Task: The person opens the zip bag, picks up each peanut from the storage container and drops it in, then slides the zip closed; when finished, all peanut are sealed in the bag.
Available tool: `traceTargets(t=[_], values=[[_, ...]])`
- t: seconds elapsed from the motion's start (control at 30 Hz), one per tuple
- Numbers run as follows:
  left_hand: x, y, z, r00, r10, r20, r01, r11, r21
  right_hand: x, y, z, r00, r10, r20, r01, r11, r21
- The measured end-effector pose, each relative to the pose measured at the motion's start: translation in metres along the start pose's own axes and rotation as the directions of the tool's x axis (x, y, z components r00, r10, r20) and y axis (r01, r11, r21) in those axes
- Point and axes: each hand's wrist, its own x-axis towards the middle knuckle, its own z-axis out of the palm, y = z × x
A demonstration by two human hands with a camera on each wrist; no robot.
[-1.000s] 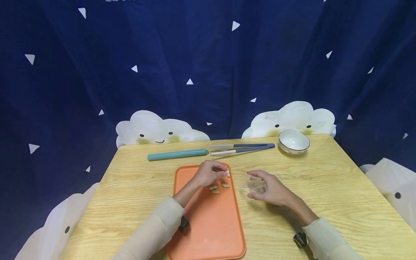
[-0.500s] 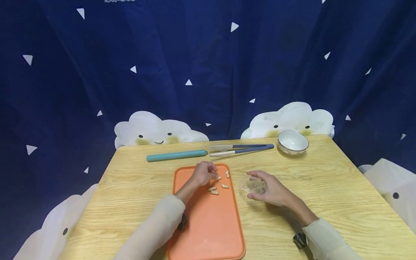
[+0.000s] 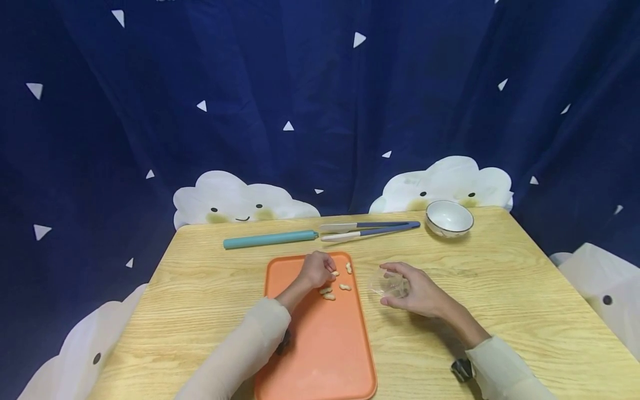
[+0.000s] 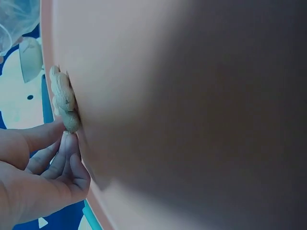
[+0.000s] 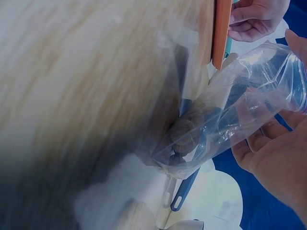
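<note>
My left hand (image 3: 318, 269) is over the far part of the orange tray (image 3: 330, 355), thumb and fingertips pinching at a peanut (image 3: 335, 273). In the left wrist view, the left fingertips (image 4: 71, 139) sit right by the end of a row of peanuts (image 4: 62, 91). Other peanuts (image 3: 345, 287) lie loose on the tray nearby. To the right of the tray, my right hand (image 3: 417, 290) holds a clear plastic bag (image 3: 387, 283), thumb and fingers spread around its mouth. Inside the bag a brownish rounded lump (image 5: 184, 136) shows through the film.
Behind the tray lie a teal stick (image 3: 270, 239) and a pair of blue and white tongs (image 3: 372, 229). A white bowl (image 3: 449, 218) stands at the back right of the wooden table (image 3: 510, 289). A dark blue curtain (image 3: 280, 83) hangs behind.
My left hand has drawn back left from the peanut near the tray's far right corner, then lowered to another peanut. My right hand stays in place with the bag.
</note>
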Motion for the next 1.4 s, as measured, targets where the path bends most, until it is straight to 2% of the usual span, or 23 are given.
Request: traceTargets(t=[0.13,0.3,0.5,0.7,0.8,0.97,1.2,1.4], values=[[0.0,-0.002,-0.001,1.0,0.004,-0.003,-0.004,1.0,-0.002,0.0,-0.001,0.0,1.0,0.005,0.0,-0.005,1.0,0.001],[-0.005,0.0,-0.007,0.998,0.058,-0.004,-0.058,0.997,-0.042,0.0,-0.001,0.0,1.0,0.001,0.0,-0.001,1.0,-0.004],[-0.01,0.012,-0.009,0.998,0.056,-0.018,-0.057,0.994,-0.092,0.0,0.001,0.002,1.0,-0.001,0.004,0.001,1.0,0.001],[-0.018,0.028,-0.008,0.992,0.122,-0.028,-0.124,0.984,-0.129,0.0,0.001,0.002,1.0,-0.002,0.0,0.002,1.0,-0.004],[-0.022,0.036,-0.007,0.991,0.136,-0.019,-0.137,0.98,-0.145,0.001,0.001,0.001,1.0,-0.008,-0.006,0.008,1.0,-0.005],[-0.027,0.046,0.0,0.985,0.17,0.016,-0.165,0.972,-0.17,0.002,0.0,0.002,1.0,-0.011,-0.012,0.01,1.0,-0.009],[-0.031,0.057,0.014,0.964,0.259,0.055,-0.243,0.949,-0.202,0.002,0.0,0.004,1.0,-0.013,-0.011,0.013,1.0,-0.011],[-0.032,0.063,0.021,0.963,0.262,0.07,-0.241,0.945,-0.221,0.003,0.0,0.005,1.0,-0.014,-0.017,0.014,1.0,-0.028]])
